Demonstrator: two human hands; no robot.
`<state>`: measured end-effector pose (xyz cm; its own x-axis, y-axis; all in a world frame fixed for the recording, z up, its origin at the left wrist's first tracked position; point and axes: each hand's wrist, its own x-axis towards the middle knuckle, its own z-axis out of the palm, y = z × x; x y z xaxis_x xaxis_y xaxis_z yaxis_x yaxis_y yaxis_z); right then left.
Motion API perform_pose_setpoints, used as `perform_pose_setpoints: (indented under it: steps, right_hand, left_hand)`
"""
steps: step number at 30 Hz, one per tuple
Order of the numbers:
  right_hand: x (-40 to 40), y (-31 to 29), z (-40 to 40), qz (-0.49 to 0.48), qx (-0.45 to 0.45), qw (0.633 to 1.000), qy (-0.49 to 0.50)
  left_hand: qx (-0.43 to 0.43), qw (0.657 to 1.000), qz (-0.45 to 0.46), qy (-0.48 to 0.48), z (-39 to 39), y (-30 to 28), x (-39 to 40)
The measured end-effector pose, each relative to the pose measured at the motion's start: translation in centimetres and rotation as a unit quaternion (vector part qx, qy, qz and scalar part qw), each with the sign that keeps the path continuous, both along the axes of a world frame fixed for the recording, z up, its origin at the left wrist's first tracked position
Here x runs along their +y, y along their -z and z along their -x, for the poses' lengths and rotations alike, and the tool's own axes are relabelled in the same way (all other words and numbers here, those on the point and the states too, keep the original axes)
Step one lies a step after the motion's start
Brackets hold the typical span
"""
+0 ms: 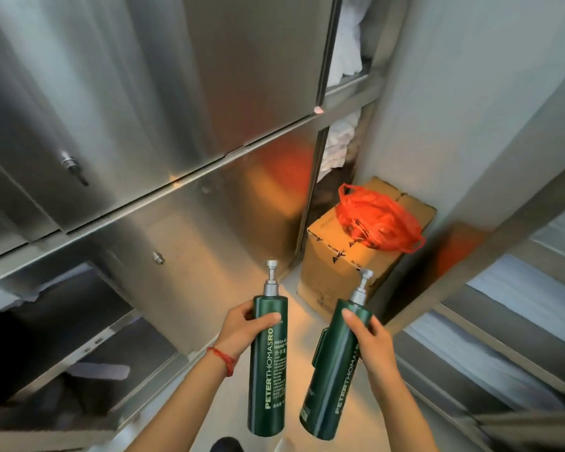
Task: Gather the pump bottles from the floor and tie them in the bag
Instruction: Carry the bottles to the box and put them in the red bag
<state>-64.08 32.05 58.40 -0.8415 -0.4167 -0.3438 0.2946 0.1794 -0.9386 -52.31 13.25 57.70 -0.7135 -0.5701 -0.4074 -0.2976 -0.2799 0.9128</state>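
I have a green pump bottle in each of my hands. My left hand (242, 327) is wrapped around the upper body of the left bottle (267, 363), thumb across the front and fingers curled behind; a red string (224, 357) circles that wrist. The bottle stands nearly upright, its silver pump (270, 278) pointing to the far side, white lettering running along its length. My right hand (369, 340) is closed on the right bottle (335, 370) just below its shoulder, thumb on the front face. This bottle tilts, its pump (362, 287) leaning right and its base swinging towards the left bottle. The two bottles are near each other but apart. Both are held up off the floor (294, 308).

Farther off and to the right, a cardboard box (333, 256) sits on the floor in the corner, against the wall (470, 93). On top of the box lies a red bag (379, 220), crumpled, its handles loose; dark shapes show through the plastic, but I cannot tell what they are. The bag is well apart from both bottles.

To the left stands a steel cabinet (144, 93) with closed doors and small knobs. Past its right edge, white cloth (343, 141) is stacked on shelves. On the near right, steel shelving (503, 305) runs along the edge.
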Motion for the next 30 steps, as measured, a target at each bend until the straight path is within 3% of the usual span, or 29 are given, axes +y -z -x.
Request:
perform_pose_setpoints:
  steps: [8,21,30]
  right_hand:
    - [-2.8,0.3,9.2,-0.016,0.009,0.998,0.064]
    - [-7.1,1.3,22.6,-0.039,0.024,0.977,0.21]
    - [-6.2,3.1,34.3,-0.014,0.025,0.969,0.244]
  left_hand:
    - [-0.001,0.997,-0.002,0.076,11.4,0.3,-3.9]
    - [0.021,0.965,0.057,0.256,32.4,-0.1,-9.4]
    - [0.039,0.962,0.097,0.253,44.3,1.1,-8.6]
